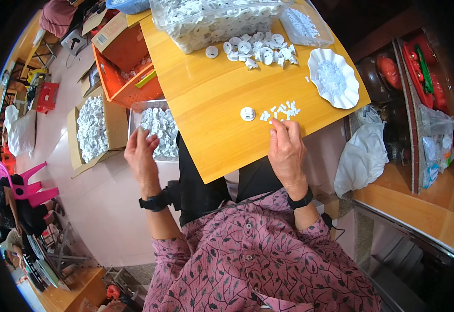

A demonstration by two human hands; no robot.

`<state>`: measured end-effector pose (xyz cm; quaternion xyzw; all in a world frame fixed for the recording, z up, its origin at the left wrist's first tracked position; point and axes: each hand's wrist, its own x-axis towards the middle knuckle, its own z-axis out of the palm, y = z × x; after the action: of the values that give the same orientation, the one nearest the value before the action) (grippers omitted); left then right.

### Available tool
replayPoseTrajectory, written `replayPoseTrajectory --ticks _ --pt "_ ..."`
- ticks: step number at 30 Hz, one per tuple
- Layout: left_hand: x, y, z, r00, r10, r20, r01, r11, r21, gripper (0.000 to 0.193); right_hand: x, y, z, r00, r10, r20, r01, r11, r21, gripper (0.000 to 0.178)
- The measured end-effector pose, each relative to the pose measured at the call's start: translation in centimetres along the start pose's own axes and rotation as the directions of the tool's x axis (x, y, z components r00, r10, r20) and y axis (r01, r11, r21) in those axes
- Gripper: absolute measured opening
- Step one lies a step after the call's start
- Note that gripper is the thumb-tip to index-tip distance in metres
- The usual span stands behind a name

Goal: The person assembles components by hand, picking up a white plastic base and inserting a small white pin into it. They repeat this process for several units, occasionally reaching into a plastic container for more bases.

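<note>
My left hand (142, 154) hangs past the table's left edge, beside a tray of round white plastic parts (158, 127). Its fingers are curled inward, and anything between them is too small to make out. Over the table's near right part, my right hand (287, 148) pinches thumb and forefinger together at a scatter of tiny white plastic pieces (287, 110). Whether a piece sits in that pinch is hidden. A single round white part with slots (247, 114) lies flat on the yellow wooden table (206, 104), left of the tiny pieces.
A large clear bin (221, 26) of white parts stands at the table's far side, with loose round parts (260, 49) before it. Right of these are a clear tray (306, 26) and a scalloped white dish (353, 78). An orange crate (117, 96) and cardboard box (73, 132) stand left.
</note>
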<state>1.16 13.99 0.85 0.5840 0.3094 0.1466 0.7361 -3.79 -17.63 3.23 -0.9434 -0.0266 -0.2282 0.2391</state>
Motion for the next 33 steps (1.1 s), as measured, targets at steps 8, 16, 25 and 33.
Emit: replayPoseTrajectory --ticks 8,16,25,33 --pt "-8.8 0.2 10.2 0.728 0.311 0.612 -0.555 0.791 0.259 0.017 -0.8 -0.4 -0.5 0.992 -0.089 0.092 0.097 0.991 -0.09 0.021" --pt "-10.5 -1.7 13.7 0.533 0.404 0.743 -0.795 0.541 0.276 0.026 -2.7 -1.4 -3.0 0.962 -0.143 0.233 0.155 0.987 -0.035 0.033" --pt "-10.5 -2.1 13.7 0.547 0.32 0.773 -0.791 0.5 0.353 0.02 -4.3 0.1 -1.9 0.97 -0.235 0.067 0.231 0.971 0.06 0.018" --pt "-9.9 -2.3 12.5 0.579 0.278 0.766 -0.681 0.682 0.267 0.018 -4.2 -0.2 -1.8 0.979 -0.203 0.011 0.201 0.975 0.09 0.013"
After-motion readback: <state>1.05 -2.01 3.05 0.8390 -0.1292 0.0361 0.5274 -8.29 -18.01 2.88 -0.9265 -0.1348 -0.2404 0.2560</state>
